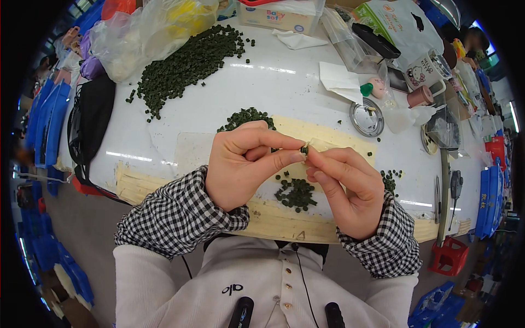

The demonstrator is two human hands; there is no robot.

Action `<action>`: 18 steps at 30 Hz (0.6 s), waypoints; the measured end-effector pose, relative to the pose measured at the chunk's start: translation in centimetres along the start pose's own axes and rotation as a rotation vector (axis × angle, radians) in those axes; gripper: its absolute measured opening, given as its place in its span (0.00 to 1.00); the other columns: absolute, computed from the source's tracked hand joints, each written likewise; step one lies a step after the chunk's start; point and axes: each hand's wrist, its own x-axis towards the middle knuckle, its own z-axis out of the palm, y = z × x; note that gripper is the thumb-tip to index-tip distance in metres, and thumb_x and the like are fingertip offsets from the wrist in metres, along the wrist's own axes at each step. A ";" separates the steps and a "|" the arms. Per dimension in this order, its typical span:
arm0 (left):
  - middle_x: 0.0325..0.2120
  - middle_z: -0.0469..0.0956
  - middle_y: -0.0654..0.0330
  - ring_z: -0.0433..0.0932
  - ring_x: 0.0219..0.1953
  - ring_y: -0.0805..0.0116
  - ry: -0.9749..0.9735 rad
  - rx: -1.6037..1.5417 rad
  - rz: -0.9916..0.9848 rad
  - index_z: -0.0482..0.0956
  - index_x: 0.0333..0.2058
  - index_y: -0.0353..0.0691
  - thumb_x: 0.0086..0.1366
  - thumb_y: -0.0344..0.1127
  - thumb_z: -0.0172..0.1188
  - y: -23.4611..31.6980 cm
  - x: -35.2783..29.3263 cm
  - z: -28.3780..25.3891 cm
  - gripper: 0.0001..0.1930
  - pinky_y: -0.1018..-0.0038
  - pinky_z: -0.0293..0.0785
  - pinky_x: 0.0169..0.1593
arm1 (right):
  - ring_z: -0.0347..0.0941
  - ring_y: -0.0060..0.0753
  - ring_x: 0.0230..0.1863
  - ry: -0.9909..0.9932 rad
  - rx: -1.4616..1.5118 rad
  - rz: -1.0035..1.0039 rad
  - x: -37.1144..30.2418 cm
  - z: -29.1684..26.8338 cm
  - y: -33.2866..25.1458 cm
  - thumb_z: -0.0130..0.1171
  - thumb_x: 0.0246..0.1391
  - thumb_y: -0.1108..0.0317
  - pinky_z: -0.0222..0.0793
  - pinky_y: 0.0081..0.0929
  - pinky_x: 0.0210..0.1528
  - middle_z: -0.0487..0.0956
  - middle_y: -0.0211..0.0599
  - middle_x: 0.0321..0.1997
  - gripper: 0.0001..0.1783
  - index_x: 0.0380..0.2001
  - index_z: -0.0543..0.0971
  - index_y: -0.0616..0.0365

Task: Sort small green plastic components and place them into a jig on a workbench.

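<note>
My left hand (243, 167) and my right hand (347, 186) meet above the white table (284, 90), fingertips pinched together on one small dark green piece (304, 148). Both hands grip it between thumb and forefinger. Below the hands lies a small heap of the same green pieces (296, 194) on a strip of tan tape. Another small heap (246, 116) sits just beyond my left hand. A large spread of green pieces (183, 68) covers the far left of the table.
Clear plastic bags (147, 33) lie at the back left, a black bag (90, 123) hangs at the left edge. A round metal lid (367, 117), a pink cup (420, 97), tissues and tools crowd the right side. Blue crates (46, 117) stand on the left floor, a red stool (449, 256) at lower right.
</note>
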 end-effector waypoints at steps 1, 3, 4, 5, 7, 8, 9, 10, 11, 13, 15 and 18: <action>0.17 0.60 0.74 0.55 0.19 0.87 -0.001 0.000 0.002 0.83 0.35 0.39 0.53 0.25 0.66 0.0 0.0 0.0 0.09 0.86 0.51 0.23 | 0.73 0.29 0.35 0.001 0.000 0.005 0.0 0.0 0.0 0.55 0.51 0.83 0.69 0.18 0.36 0.76 0.41 0.39 0.20 0.49 0.76 0.62; 0.18 0.60 0.74 0.55 0.19 0.87 -0.002 -0.006 0.003 0.83 0.35 0.39 0.53 0.25 0.66 0.0 0.0 0.0 0.09 0.86 0.51 0.23 | 0.73 0.29 0.35 0.002 -0.005 -0.008 0.0 0.0 -0.1 0.55 0.51 0.83 0.69 0.18 0.36 0.76 0.41 0.39 0.20 0.49 0.76 0.63; 0.18 0.60 0.74 0.55 0.19 0.87 -0.003 -0.009 0.003 0.83 0.35 0.39 0.53 0.25 0.66 0.0 0.1 0.1 0.09 0.86 0.51 0.23 | 0.73 0.29 0.35 0.002 -0.007 -0.013 0.0 0.0 -0.1 0.55 0.51 0.83 0.69 0.18 0.36 0.76 0.41 0.39 0.20 0.49 0.76 0.63; 0.17 0.59 0.74 0.55 0.20 0.86 -0.011 0.001 -0.009 0.83 0.36 0.38 0.53 0.24 0.66 0.1 0.1 0.1 0.10 0.85 0.52 0.25 | 0.73 0.29 0.35 0.004 -0.014 -0.017 0.0 -0.1 -0.1 0.55 0.51 0.83 0.69 0.18 0.35 0.76 0.41 0.39 0.20 0.49 0.76 0.63; 0.17 0.57 0.73 0.56 0.22 0.83 -0.024 0.024 -0.034 0.82 0.36 0.37 0.52 0.21 0.65 0.5 0.1 0.0 0.11 0.85 0.55 0.27 | 0.73 0.29 0.35 0.006 -0.026 -0.025 0.1 -0.1 0.0 0.55 0.51 0.83 0.69 0.18 0.35 0.76 0.41 0.38 0.20 0.49 0.76 0.63; 0.17 0.57 0.73 0.56 0.22 0.83 -0.023 0.017 -0.034 0.82 0.36 0.37 0.52 0.21 0.65 0.5 0.0 0.0 0.11 0.85 0.55 0.27 | 0.73 0.28 0.34 0.007 -0.031 -0.028 0.1 -0.1 -0.1 0.55 0.51 0.83 0.69 0.18 0.35 0.76 0.41 0.38 0.19 0.49 0.76 0.63; 0.17 0.57 0.73 0.56 0.22 0.83 -0.021 0.011 -0.033 0.82 0.36 0.37 0.52 0.21 0.65 0.5 0.0 0.0 0.12 0.85 0.55 0.27 | 0.73 0.28 0.34 0.007 -0.036 -0.032 0.1 -0.1 -0.1 0.55 0.51 0.83 0.69 0.18 0.35 0.76 0.41 0.38 0.19 0.48 0.76 0.63; 0.17 0.57 0.73 0.56 0.22 0.83 -0.020 0.004 -0.032 0.82 0.36 0.37 0.52 0.21 0.65 0.5 0.0 0.0 0.12 0.85 0.55 0.27 | 0.73 0.28 0.34 0.007 -0.041 -0.035 0.1 -0.2 -0.1 0.55 0.51 0.83 0.69 0.18 0.35 0.76 0.41 0.38 0.19 0.48 0.76 0.63; 0.18 0.57 0.73 0.56 0.22 0.83 -0.020 0.005 -0.032 0.82 0.36 0.37 0.52 0.21 0.65 0.5 0.0 0.0 0.12 0.85 0.55 0.27 | 0.73 0.28 0.34 0.006 -0.040 -0.031 0.1 -0.2 -0.2 0.55 0.51 0.83 0.69 0.17 0.34 0.76 0.41 0.38 0.19 0.48 0.76 0.63; 0.18 0.57 0.73 0.56 0.22 0.83 -0.021 0.004 -0.032 0.82 0.36 0.37 0.52 0.21 0.65 0.5 0.0 0.0 0.12 0.85 0.55 0.27 | 0.73 0.28 0.34 0.004 -0.037 -0.024 0.1 -0.2 -0.2 0.55 0.51 0.83 0.69 0.17 0.34 0.76 0.41 0.39 0.19 0.48 0.76 0.63; 0.18 0.57 0.73 0.56 0.22 0.83 -0.021 0.002 -0.032 0.82 0.36 0.37 0.51 0.21 0.65 0.4 0.0 0.0 0.12 0.85 0.55 0.27 | 0.73 0.28 0.34 0.008 -0.035 -0.025 0.1 -0.2 -0.2 0.56 0.51 0.83 0.69 0.17 0.34 0.76 0.41 0.39 0.19 0.48 0.76 0.63; 0.17 0.57 0.73 0.55 0.22 0.83 -0.018 0.001 -0.029 0.82 0.36 0.37 0.51 0.21 0.65 0.4 0.0 0.0 0.12 0.85 0.54 0.27 | 0.73 0.28 0.33 0.007 -0.038 -0.035 0.0 -0.1 0.0 0.56 0.50 0.83 0.69 0.17 0.34 0.76 0.41 0.38 0.19 0.48 0.76 0.63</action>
